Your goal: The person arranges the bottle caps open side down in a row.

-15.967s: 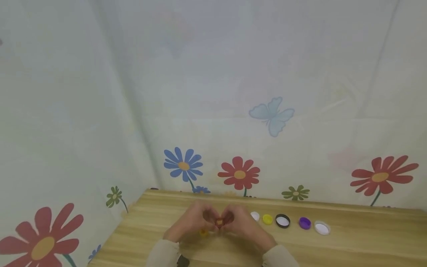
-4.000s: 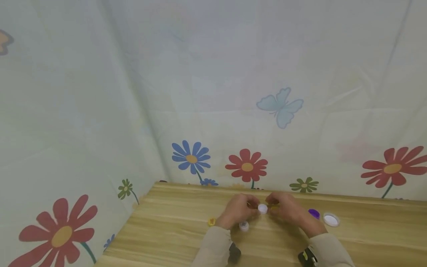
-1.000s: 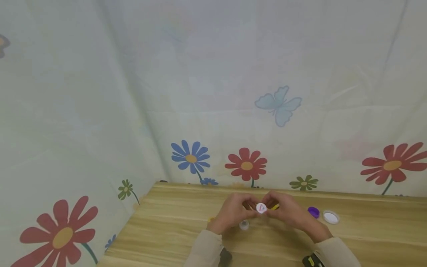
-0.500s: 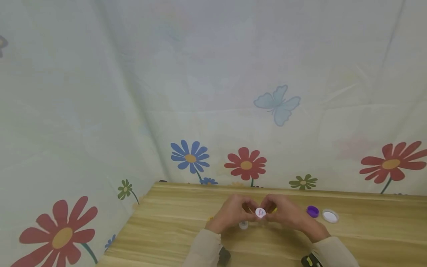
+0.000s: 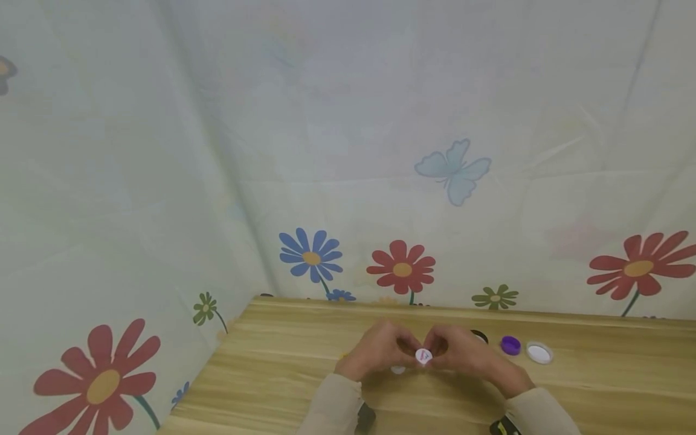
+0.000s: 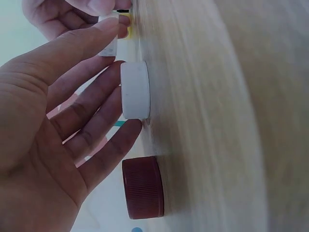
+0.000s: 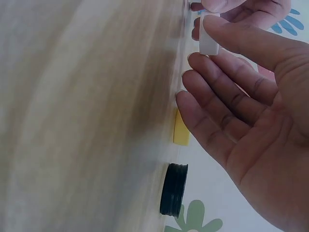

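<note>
Dim, even light greys the flowered backdrop [image 5: 348, 121], soft shadows lie on the tabletop [image 5: 609, 386] well short of its far edge, print on the white cap [image 5: 424, 357] looks blurred, and both wrist views leave the nearest wood grain [image 6: 212, 121] unfocused.

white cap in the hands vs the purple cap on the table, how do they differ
The white cap is pinched by the left hand and right hand; the purple cap rests on the table. The white cap shows a printed face to the head camera, the purple cap its hollow inside. Both are round.
</note>
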`<action>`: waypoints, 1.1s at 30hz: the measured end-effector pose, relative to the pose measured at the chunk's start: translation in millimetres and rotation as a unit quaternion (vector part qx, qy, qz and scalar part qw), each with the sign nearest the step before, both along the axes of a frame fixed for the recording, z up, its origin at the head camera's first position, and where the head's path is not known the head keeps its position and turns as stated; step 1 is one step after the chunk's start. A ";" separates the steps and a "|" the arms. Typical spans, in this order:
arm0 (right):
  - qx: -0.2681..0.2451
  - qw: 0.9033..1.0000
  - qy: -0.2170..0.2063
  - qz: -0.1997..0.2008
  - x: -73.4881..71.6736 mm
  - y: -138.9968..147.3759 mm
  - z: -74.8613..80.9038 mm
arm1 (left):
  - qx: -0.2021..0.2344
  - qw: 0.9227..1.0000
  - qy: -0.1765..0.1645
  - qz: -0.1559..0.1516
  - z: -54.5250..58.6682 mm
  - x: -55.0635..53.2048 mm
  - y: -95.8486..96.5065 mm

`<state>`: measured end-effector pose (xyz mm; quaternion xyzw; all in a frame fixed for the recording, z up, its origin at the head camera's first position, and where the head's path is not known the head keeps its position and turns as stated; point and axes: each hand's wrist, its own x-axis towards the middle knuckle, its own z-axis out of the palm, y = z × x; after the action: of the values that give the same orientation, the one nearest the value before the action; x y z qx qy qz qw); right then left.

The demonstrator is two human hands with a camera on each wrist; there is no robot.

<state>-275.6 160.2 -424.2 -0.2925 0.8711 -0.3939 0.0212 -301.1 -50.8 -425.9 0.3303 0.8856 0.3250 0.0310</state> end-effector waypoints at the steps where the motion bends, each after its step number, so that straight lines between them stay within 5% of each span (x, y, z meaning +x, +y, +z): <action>1: 0.003 1.000 -0.002 0.000 0.0 -0.1 -0.4 | -0.006 1.000 0.002 -0.001 0.2 0.2 0.0; 18: 0.007 1.000 -0.022 0.006 3.0 -3.5 -7.2 | -0.058 0.998 0.021 0.005 -0.1 4.1 5.5; 33: 0.014 0.999 -0.027 -0.013 7.0 1.7 -8.6 | -0.033 0.999 -0.025 0.025 -1.9 7.0 8.7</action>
<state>-268.6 162.0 -432.8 -0.2706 0.8795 -0.3891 0.0437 -294.1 -42.1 -427.7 0.2989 0.9027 0.3045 0.0556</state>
